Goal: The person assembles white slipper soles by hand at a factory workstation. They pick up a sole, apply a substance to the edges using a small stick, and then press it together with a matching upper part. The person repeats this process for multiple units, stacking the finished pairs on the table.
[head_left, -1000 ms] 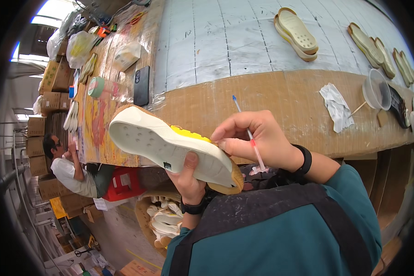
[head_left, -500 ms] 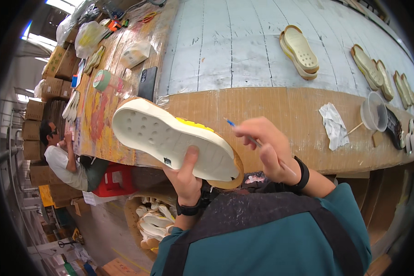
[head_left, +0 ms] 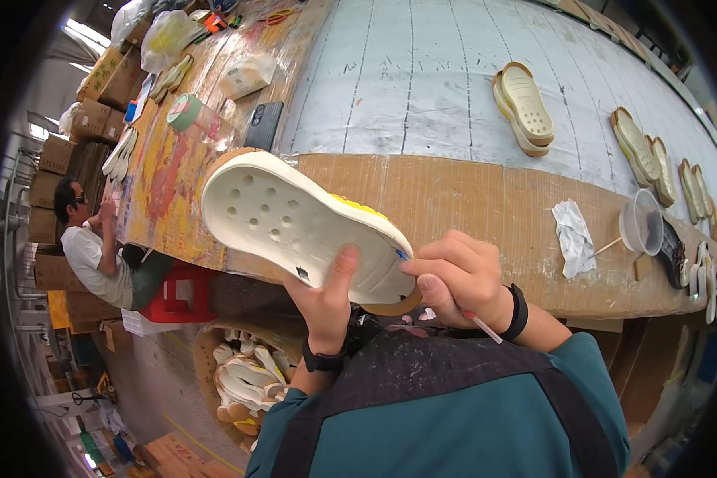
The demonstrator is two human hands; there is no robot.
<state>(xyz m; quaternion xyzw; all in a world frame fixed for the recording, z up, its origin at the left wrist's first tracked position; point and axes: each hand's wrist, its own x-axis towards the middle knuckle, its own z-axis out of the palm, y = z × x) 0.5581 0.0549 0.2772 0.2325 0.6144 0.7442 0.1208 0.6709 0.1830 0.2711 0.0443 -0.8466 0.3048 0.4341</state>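
A cream shoe sole (head_left: 303, 211) with a tan edge and a yellow patch on its side is tilted in front of me, its hollow face towards me. My left hand (head_left: 323, 311) grips it from the near side, thumb pressed on the inner face next to a small dark mark. In my right hand (head_left: 466, 275) is a slim pen-like stick (head_left: 483, 327), pinched between the fingers. Its blue tip meets the inner face near the right end of the sole. Whether it is a pen or a fine brush, I cannot tell.
Sole pairs (head_left: 526, 107) stand on the pale lined tabletop. At the right are a white cloth (head_left: 573, 239) and a clear plastic cup (head_left: 641, 223). A phone (head_left: 263, 126) and a green-lidded jar (head_left: 191, 113) lie left. Below is a box of soles (head_left: 247, 374); a person (head_left: 95, 255) sits left.
My right hand has come down and inward, bringing the blue tip from the air onto the sole. The sole has shifted slightly and turned more face-on, still in my left hand.
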